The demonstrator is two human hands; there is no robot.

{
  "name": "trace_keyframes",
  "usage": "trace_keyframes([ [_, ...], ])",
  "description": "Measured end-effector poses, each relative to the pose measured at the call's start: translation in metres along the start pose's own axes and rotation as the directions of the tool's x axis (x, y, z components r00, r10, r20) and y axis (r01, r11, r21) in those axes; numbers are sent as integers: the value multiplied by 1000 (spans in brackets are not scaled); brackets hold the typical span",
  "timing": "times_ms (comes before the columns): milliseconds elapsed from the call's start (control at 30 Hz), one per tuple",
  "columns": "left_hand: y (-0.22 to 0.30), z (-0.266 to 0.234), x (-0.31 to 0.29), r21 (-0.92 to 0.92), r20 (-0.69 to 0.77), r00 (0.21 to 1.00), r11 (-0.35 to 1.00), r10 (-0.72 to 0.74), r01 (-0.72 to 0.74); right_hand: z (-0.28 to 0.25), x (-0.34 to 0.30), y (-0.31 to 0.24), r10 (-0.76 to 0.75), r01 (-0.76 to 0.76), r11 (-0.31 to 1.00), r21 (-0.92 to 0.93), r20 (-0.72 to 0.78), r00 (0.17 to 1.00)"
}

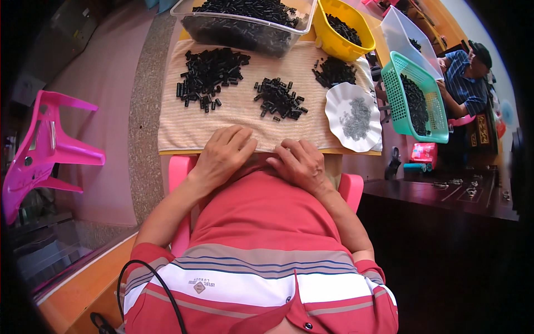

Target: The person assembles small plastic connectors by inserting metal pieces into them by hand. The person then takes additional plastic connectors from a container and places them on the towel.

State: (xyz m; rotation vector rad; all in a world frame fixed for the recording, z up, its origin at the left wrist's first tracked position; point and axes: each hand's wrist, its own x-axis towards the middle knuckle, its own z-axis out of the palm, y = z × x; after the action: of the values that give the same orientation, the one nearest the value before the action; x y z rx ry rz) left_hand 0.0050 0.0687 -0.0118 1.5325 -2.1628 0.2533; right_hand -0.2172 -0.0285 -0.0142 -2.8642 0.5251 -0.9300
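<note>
Beige towelling (183, 131) covers the table at frame centre, where the left hand (222, 153) and right hand (297, 161) rest palm-down at its near edge, fingers loosely spread and holding nothing, below three piles of small black tubes (278, 99).

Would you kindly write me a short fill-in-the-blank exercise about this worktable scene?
1. Both hands, the left hand and the right hand, rest at the near edge of the ____ cloth.
2. The white scalloped dish holds small ____ parts.
3. Black parts fill the ____ bowl behind the cloth.
4. The mesh basket at the right is ____ in colour.

Missing words: beige; grey; yellow; green
</note>
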Motion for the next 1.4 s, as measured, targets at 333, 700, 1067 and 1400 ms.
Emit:
trace_keyframes([
  [333, -1, 5, 0, 119, -25, 998, 992, 52, -49, -7, 12, 6, 166, -150, 976, 156, -93, 982],
  [700, -16, 2, 3, 55, -64, 995, 996, 78, -74, 7, 60, 22, 136, -131, 987, 95, -52, 989],
  [1067, -21, 3, 6, -44, -42, 999, 999, 24, -26, 4, 32, 19, 99, -95, 993, 68, -55, 994],
  [1400, -25, -5, 12, -89, 29, 1000, 996, 0, 2, 5, 18, 21, 58, -47, 993, 108, -106, 993],
])
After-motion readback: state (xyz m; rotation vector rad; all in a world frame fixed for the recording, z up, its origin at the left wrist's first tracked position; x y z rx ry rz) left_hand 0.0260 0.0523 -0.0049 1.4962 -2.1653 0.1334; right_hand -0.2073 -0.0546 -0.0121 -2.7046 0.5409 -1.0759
